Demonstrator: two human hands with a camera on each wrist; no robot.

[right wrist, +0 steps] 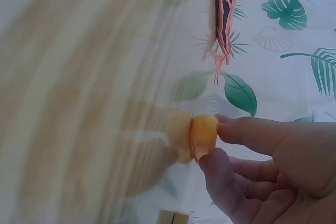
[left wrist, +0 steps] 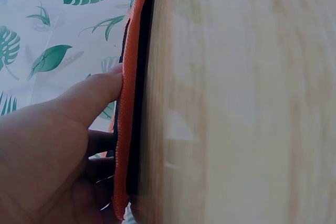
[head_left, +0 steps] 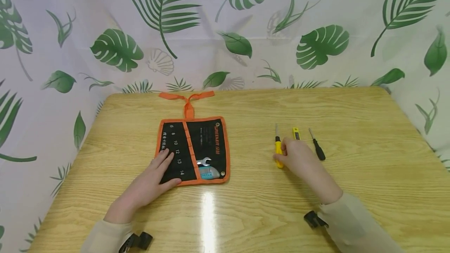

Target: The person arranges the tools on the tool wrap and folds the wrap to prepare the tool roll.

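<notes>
A black tool pouch (head_left: pixel 207 139) with orange edging lies flat on the table. My left hand (head_left: pixel 149 182) rests on its lower left part with the fingers spread; in the left wrist view, the thumb touches the pouch's orange edge (left wrist: pixel 127 103). A wrench (head_left: pixel 204 161) and a teal-and-grey utility knife (head_left: pixel 209 173) stick out of its pockets. To the right, my right hand (head_left: pixel 299 157) pinches the yellow handle of a screwdriver (head_left: pixel 279 149) lying on the table, its shaft pointing away. The right wrist view shows thumb and finger on either side of the handle end (right wrist: pixel 205 134).
Just beyond my right hand is a small yellow object (head_left: pixel 296 132), partly hidden by the hand. A black-handled screwdriver (head_left: pixel 318 147) lies to its right. Orange ties (head_left: pixel 188 104) stretch from the pouch to the table's back edge. A leaf-patterned cloth (head_left: pixel 263 57) hangs behind the table.
</notes>
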